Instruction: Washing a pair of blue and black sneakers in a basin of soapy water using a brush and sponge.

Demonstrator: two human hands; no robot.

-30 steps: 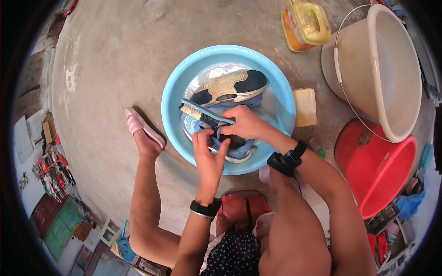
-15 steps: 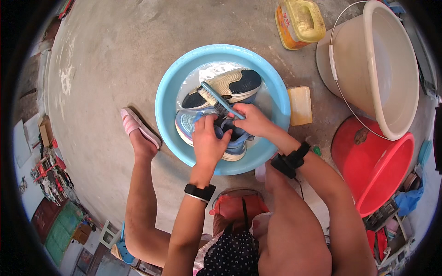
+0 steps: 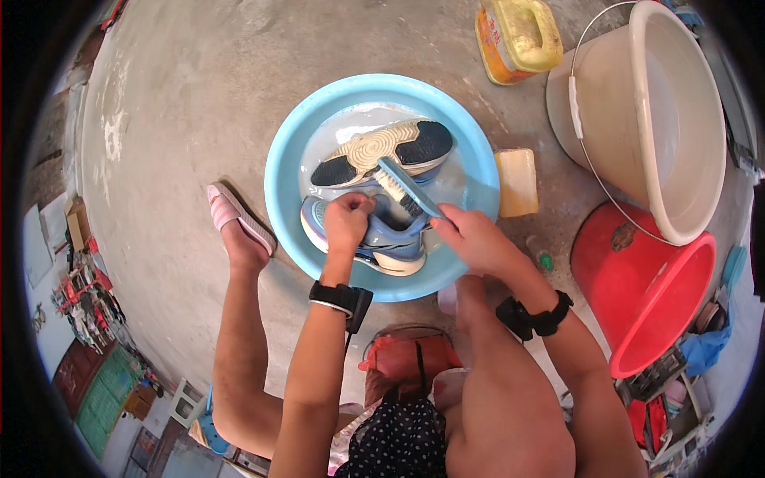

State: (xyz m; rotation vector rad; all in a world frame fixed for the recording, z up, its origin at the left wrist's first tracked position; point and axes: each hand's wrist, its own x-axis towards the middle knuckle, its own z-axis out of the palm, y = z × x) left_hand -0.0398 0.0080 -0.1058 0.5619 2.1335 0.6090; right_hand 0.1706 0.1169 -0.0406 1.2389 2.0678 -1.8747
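A light-blue basin (image 3: 280, 143) of cloudy water stands on the floor with two sneakers in it. The farther sneaker (image 3: 374, 150) lies with its cream and black sole up. Nearer to me is a blue sneaker (image 3: 394, 248) with a white sole edge, its opening facing up. My left hand (image 3: 347, 223) is closed with a pinch on the upper of this nearer sneaker. In my right hand (image 3: 474, 239) is the handle end of a blue scrubbing brush (image 3: 414, 191), its pale and dark bristles above the nearer sneaker's opening.
Just right of the basin lies a yellowish block (image 3: 518, 182). Beyond it are a yellow jug (image 3: 519, 44), a large beige bucket (image 3: 594, 103) with a wire handle, and a tipped red bucket (image 3: 610, 279). My pink-slippered foot (image 3: 239, 227) rests left of the basin.
My right hand has drawn back toward the lower right with the brush, uncovering the nearer sneaker's opening. My left hand has shifted slightly left and tightened into a pinch.
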